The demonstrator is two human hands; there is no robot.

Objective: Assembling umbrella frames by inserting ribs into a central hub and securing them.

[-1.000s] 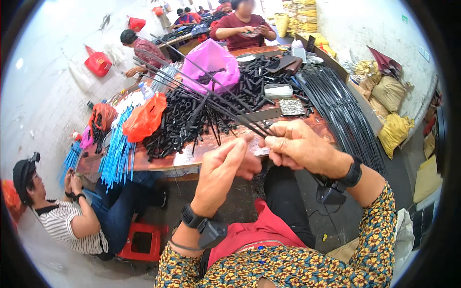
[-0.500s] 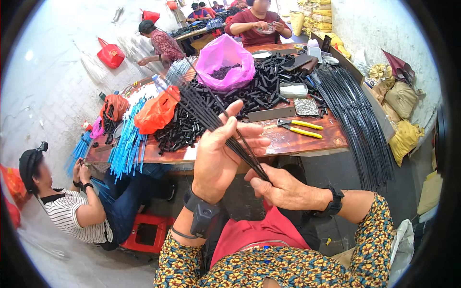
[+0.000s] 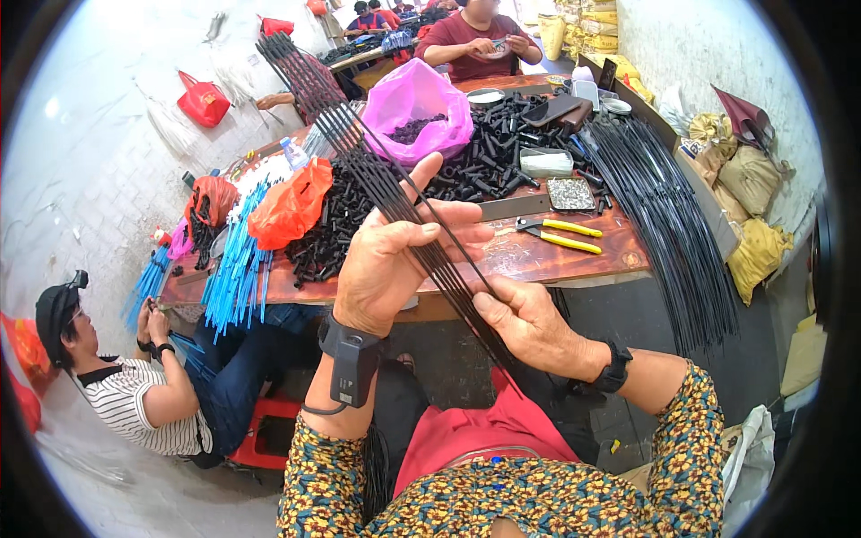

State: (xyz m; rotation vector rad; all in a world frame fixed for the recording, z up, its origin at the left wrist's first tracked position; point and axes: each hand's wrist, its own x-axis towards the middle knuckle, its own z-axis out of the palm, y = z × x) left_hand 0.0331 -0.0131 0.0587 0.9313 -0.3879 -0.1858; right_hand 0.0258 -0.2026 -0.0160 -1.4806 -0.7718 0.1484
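A slanting bundle of thin black rods (image 3: 444, 271) runs from my lap up past the table edge. My left hand (image 3: 375, 273) lies palm up beneath it, thumb over the rods and other fingers stretched out. Lower down, my right hand (image 3: 540, 334) closes its thumb and fingers on the rods. One rod stands slightly apart from the others at a different angle. Beyond my hands, yellow-handled pliers (image 3: 565, 235) rest on the wooden table (image 3: 619, 260), near a square tray of small metal pieces (image 3: 570, 195).
Black tubular parts (image 3: 493, 148) heap up around a pink bag (image 3: 453, 117). Long black rods (image 3: 655, 224) overhang the table's right side; blue sticks (image 3: 238, 269) and an orange bag (image 3: 291, 211) lie left. A co-worker (image 3: 134, 386) sits at left, another (image 3: 462, 40) across the table.
The bundle has shifted up and to the left through my hands, its lower end now showing below my right hand. My left hand has moved slightly left and its fingers are spread.
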